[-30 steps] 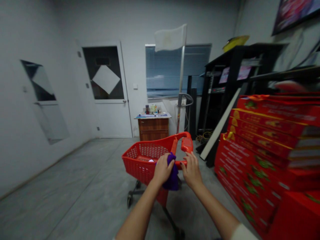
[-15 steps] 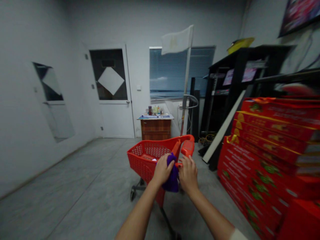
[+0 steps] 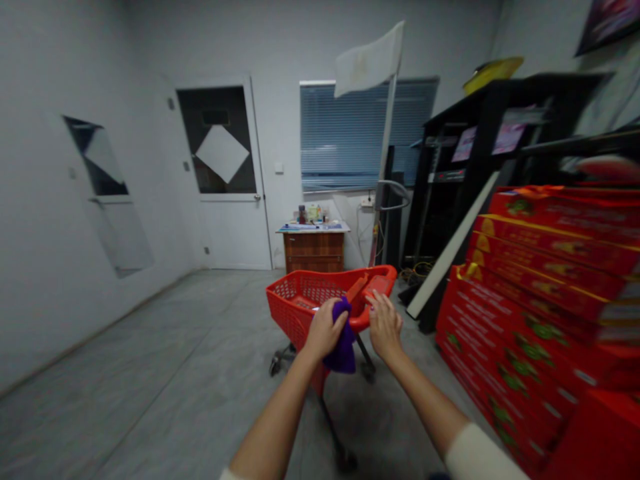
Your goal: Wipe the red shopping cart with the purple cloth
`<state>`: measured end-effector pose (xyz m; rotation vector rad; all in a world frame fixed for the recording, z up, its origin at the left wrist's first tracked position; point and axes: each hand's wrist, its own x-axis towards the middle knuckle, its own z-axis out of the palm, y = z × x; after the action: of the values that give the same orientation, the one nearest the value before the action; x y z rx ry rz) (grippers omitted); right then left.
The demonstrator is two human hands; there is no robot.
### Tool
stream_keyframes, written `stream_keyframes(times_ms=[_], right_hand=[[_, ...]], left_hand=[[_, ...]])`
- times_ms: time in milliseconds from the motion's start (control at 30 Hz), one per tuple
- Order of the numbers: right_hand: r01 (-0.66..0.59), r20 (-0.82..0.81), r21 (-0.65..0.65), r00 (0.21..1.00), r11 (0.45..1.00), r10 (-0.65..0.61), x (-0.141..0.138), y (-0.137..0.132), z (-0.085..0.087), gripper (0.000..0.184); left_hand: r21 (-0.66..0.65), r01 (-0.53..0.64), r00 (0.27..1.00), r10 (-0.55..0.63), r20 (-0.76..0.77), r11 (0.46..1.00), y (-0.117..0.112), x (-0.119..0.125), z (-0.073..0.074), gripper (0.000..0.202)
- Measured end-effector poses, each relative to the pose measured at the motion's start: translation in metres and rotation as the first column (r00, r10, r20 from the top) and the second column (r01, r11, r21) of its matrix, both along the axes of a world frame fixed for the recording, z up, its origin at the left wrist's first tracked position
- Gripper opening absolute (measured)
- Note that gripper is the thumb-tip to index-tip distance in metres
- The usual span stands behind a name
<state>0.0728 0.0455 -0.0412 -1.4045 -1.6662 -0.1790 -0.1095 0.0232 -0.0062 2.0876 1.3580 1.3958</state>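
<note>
A red plastic shopping cart (image 3: 287, 319) with a perforated basket stands on the floor in front of me. My left hand (image 3: 325, 331) is closed around a purple cloth (image 3: 344, 350), held against the near side of the cart by its handle end. The lower part of the cloth hangs loose. My right hand (image 3: 385, 327) is at the right of the handle end, fingers extended, with the fingertips at the near edge of a red flap (image 3: 380, 285). Its palm side is hidden from me.
Stacked red cartons (image 3: 520, 333) stand close on the right, beside a black shelf (image 3: 480, 160) and a leaning white board (image 3: 453, 250). Behind the cart are a wooden cabinet (image 3: 314, 252) and a pole with a white flag (image 3: 370, 61). A white door (image 3: 233, 233) is at the back left.
The red flap, tilted up before, now lies lower against the handle end. My right hand has moved slightly up and right. The cart sits a little further right in view; the cloth remains in my left hand.
</note>
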Motion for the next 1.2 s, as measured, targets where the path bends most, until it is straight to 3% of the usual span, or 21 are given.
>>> stream_keyframes(times_ms=[133,267,367,500,600,800,933,1067,1200], right_hand=[[0.016,0.005,-0.009,1.000,1.000,-0.016,-0.001,-0.002,0.001,0.054],[0.048,0.003,0.010,0.999,0.999,-0.048,-0.008,-0.004,0.001,0.054],[0.062,-0.029,0.029,0.998,0.998,-0.061,-0.017,-0.005,-0.003,0.054],[0.083,-0.041,0.041,0.996,0.996,-0.081,-0.026,-0.006,-0.006,0.054],[0.080,-0.029,0.029,0.996,0.996,-0.079,-0.026,-0.009,-0.004,0.054],[0.088,-0.042,0.009,0.995,0.996,-0.088,-0.036,-0.015,0.000,0.054],[0.145,-0.022,0.044,0.989,0.989,-0.144,-0.050,-0.019,-0.001,0.052],[0.125,0.116,0.039,0.985,0.991,-0.129,-0.039,-0.019,0.011,0.046],[0.092,0.242,-0.017,0.967,0.996,-0.085,-0.013,-0.010,0.025,0.044]], left_hand=[[-0.016,0.106,0.994,-0.107,-0.008,0.994,0.001,-0.006,0.004,0.030],[-0.068,-0.006,1.000,0.008,0.026,0.998,0.015,-0.030,-0.003,0.028],[-0.062,-0.052,0.999,0.052,-0.002,0.997,0.011,-0.027,-0.001,0.028],[0.006,0.094,0.992,-0.093,-0.091,0.996,-0.008,-0.004,0.014,0.030],[0.015,0.174,0.979,-0.172,-0.106,0.985,-0.010,-0.003,0.019,0.031],[-0.079,0.054,0.998,-0.050,0.047,0.995,0.011,-0.035,0.008,0.029],[-0.026,0.062,0.998,-0.062,-0.022,0.998,0.001,-0.028,0.015,0.027],[-0.025,0.124,0.992,-0.125,-0.033,0.992,-0.010,-0.027,0.022,0.028],[-0.064,0.147,0.988,-0.144,0.049,0.987,-0.001,-0.050,0.017,0.029]])
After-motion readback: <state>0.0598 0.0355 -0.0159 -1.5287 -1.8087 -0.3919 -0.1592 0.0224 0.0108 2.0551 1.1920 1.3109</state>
